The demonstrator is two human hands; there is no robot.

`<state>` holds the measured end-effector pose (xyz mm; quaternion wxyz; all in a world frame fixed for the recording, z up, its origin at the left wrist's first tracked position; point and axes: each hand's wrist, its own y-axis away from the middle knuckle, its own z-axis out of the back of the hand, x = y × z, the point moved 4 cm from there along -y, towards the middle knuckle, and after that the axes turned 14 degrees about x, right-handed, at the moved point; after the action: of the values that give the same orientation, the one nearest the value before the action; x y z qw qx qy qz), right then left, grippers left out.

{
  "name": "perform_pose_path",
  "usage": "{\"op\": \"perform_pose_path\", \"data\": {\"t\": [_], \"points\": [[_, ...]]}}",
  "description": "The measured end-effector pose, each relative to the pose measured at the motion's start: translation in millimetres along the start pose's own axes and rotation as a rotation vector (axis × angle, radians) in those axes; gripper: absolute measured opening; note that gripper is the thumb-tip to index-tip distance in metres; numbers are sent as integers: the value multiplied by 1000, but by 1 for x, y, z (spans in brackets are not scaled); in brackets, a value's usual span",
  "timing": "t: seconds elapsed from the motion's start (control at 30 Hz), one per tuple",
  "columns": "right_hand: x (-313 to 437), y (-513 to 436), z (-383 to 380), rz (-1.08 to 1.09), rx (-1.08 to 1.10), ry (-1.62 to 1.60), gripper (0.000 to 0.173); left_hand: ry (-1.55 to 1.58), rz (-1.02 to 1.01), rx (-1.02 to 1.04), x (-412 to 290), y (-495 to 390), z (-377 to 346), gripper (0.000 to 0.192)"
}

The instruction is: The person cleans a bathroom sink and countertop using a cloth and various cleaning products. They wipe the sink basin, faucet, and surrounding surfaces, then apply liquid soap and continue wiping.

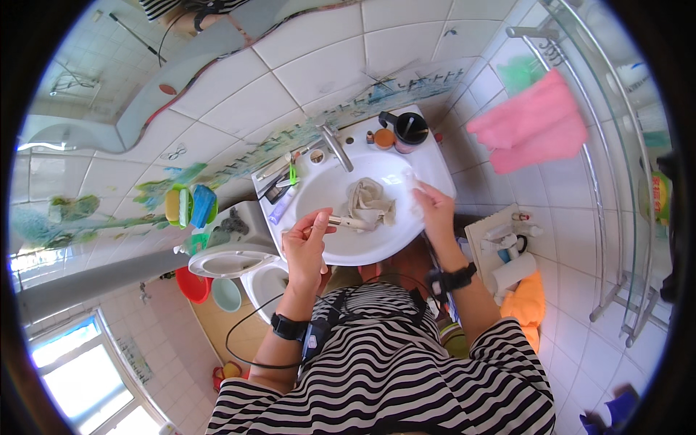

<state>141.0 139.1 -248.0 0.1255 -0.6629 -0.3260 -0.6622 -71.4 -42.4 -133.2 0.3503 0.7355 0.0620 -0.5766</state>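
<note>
My left hand (309, 239) is closed around the handle of a cosmetic brush (350, 222), with its bristle end pointing right over the white washbasin (304, 247). Over the basin's right rim, my right hand (436, 209) pinches a thin white tissue or cloth (415, 190), which is blurred. A wet beige cloth (367, 198) lies bunched in the bowl, below the metal faucet (336, 148). The two hands are apart, one on each side of the cloth.
A black mug (411, 130) and orange-lidded jar (384, 138) stand on the basin's back right corner. A purple tube (283, 206) lies at its left edge. A toilet (261, 283) is at left; a pink towel (535, 125) hangs at right. A mirror (130, 70) is above left.
</note>
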Motion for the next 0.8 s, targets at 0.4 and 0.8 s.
{"op": "perform_pose_path", "data": {"t": [0.4, 0.8], "points": [[123, 56, -120, 193, 251, 281, 22, -8, -61, 10, -28, 10, -30, 22], [103, 61, -109, -173, 659, -408, 30, -100, -155, 59, -44, 12, -28, 20]]}}
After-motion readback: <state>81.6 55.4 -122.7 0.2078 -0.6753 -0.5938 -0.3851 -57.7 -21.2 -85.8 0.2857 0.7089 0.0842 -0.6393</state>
